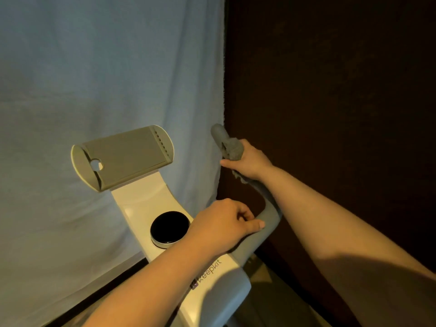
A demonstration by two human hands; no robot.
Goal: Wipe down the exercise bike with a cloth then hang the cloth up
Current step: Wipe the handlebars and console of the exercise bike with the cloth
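The exercise bike (pixel 212 286) is cut off by the bottom edge; seat, pedals and base lie out of frame. The cloth (pixel 233 149) is largely concealed under the right hand (pixel 250 162); only a bunched portion and a frayed end show. The handlebar (pixel 262 230) is partly covered by the left hand (pixel 226 223). Both forearms run off the lower edge. The dark area at right (pixel 330 90) is too dim to identify.

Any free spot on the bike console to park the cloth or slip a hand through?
Free: the flat tray above the white stem, and the stem's bare strip between the tray and the round black knob. Crowded: the grey handlebar, with the right hand gripping the cloth on it and the left hand holding the bend.
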